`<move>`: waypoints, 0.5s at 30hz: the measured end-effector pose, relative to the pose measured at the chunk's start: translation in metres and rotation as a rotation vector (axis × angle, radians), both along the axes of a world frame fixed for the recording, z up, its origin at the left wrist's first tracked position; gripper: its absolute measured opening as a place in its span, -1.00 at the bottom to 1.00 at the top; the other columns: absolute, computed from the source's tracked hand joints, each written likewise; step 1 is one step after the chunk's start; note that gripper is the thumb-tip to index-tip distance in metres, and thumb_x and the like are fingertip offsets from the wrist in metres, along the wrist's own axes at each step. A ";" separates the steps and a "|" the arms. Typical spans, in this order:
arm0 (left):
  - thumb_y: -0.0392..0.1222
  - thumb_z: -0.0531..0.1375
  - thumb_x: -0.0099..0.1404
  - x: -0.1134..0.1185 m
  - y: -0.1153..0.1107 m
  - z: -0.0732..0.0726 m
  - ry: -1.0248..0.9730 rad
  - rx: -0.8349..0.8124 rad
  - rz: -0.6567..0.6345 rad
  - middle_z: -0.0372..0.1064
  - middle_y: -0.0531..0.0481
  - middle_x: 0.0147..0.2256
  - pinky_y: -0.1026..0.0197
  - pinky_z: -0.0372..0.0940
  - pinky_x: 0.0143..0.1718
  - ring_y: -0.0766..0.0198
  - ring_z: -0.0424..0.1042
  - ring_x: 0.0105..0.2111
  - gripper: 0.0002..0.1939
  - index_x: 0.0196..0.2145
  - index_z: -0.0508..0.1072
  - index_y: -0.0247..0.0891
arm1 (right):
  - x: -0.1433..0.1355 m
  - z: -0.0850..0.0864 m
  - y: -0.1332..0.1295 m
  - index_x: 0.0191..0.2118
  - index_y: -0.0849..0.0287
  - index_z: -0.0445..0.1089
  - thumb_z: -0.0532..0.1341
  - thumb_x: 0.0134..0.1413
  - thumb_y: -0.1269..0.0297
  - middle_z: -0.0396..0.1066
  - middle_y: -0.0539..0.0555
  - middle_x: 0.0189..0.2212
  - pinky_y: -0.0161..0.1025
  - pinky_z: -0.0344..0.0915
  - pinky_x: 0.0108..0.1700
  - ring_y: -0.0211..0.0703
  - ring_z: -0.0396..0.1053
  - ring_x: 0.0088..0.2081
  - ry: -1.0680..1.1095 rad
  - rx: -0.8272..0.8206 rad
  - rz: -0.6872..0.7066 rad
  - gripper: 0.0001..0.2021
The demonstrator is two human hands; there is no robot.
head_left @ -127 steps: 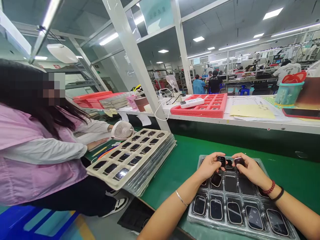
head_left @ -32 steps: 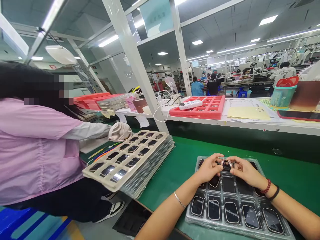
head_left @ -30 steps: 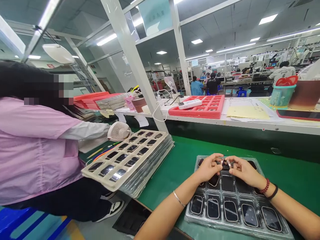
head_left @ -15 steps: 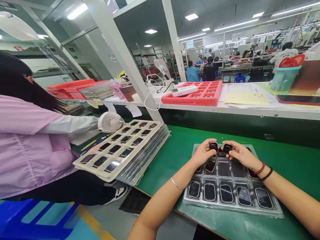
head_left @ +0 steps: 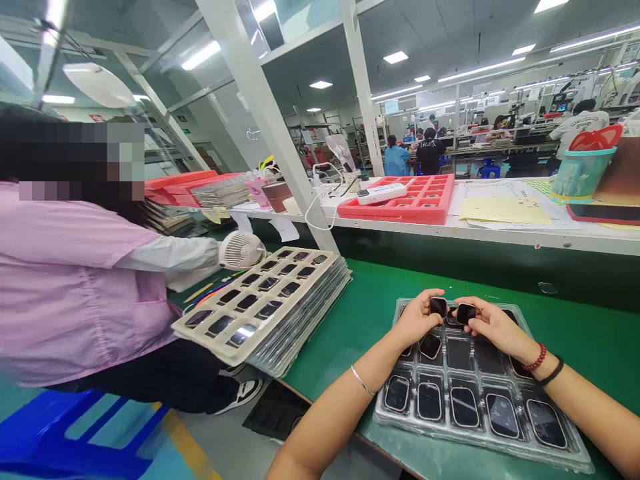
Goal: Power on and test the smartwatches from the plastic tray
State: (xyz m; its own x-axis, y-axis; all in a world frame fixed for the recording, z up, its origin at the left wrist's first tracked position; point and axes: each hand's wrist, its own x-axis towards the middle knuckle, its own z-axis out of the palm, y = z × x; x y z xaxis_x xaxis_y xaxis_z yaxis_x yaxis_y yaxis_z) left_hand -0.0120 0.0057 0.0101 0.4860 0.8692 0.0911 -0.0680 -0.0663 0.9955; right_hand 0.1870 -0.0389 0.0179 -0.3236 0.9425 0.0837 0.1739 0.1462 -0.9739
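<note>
Two small dark glossy watch bodies (head_left: 439, 306), rounded corners

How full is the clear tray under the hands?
Partly full: the clear tray's front row holds five watch bodies; several middle-row pockets look empty.

Bare green mat (head_left: 370, 300) lies open left of my left hand (head_left: 417, 320); beyond it the tray stack (head_left: 280, 300) blocks passage.
</note>
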 end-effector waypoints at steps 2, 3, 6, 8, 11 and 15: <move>-0.48 0.16 -0.06 0.000 -0.001 -0.001 -0.005 0.007 -0.006 0.42 -0.05 -0.27 0.22 0.27 -0.21 0.29 0.39 -0.30 -0.41 -0.01 0.31 -0.25 | 0.000 -0.001 0.000 -0.01 0.16 0.23 0.10 0.04 0.35 0.41 0.09 -0.25 -0.20 0.33 -0.31 -0.16 0.39 -0.34 -0.016 0.005 0.010 -0.66; -0.48 0.16 -0.06 0.000 -0.001 -0.001 -0.006 0.010 -0.008 0.42 -0.04 -0.28 0.22 0.27 -0.22 0.30 0.39 -0.33 -0.42 -0.02 0.32 -0.25 | 0.001 -0.001 0.000 -0.03 0.16 0.23 0.09 0.07 0.33 0.40 0.09 -0.24 -0.20 0.32 -0.29 -0.16 0.38 -0.35 -0.019 0.004 0.017 -0.69; -0.44 0.16 -0.01 0.001 -0.001 -0.003 -0.011 0.016 -0.025 0.41 -0.04 -0.31 0.23 0.29 -0.27 0.35 0.37 -0.41 -0.49 -0.04 0.36 -0.28 | 0.002 -0.006 0.002 -0.11 0.16 0.26 0.08 0.12 0.27 0.39 0.08 -0.24 -0.20 0.31 -0.28 -0.19 0.35 -0.37 -0.024 0.008 0.046 -0.78; -0.39 0.16 0.04 0.002 -0.001 -0.005 -0.002 0.025 -0.040 0.40 -0.05 -0.31 0.23 0.31 -0.30 0.36 0.37 -0.43 -0.56 -0.07 0.38 -0.29 | 0.003 -0.008 0.003 -0.16 0.16 0.27 0.08 0.13 0.25 0.39 0.06 -0.31 -0.21 0.30 -0.30 -0.18 0.33 -0.38 -0.053 0.031 0.055 -0.82; -0.35 0.13 0.10 0.001 0.001 -0.009 0.031 0.049 -0.047 0.39 -0.06 -0.30 0.23 0.32 -0.33 0.37 0.38 -0.46 -0.64 -0.10 0.40 -0.31 | 0.004 -0.006 0.005 -0.20 0.16 0.30 0.07 0.13 0.26 0.41 0.06 -0.32 -0.22 0.27 -0.28 -0.15 0.33 -0.34 -0.155 0.098 0.065 -0.84; -0.32 0.11 0.15 0.000 0.002 -0.012 0.054 0.105 -0.043 0.37 -0.08 -0.22 0.22 0.35 -0.30 0.36 0.40 -0.43 -0.69 -0.12 0.41 -0.31 | 0.008 0.011 0.001 -0.27 0.15 0.36 0.07 0.08 0.32 0.44 0.07 -0.27 -0.18 0.24 -0.14 -0.09 0.36 -0.22 -0.353 0.217 0.060 -0.85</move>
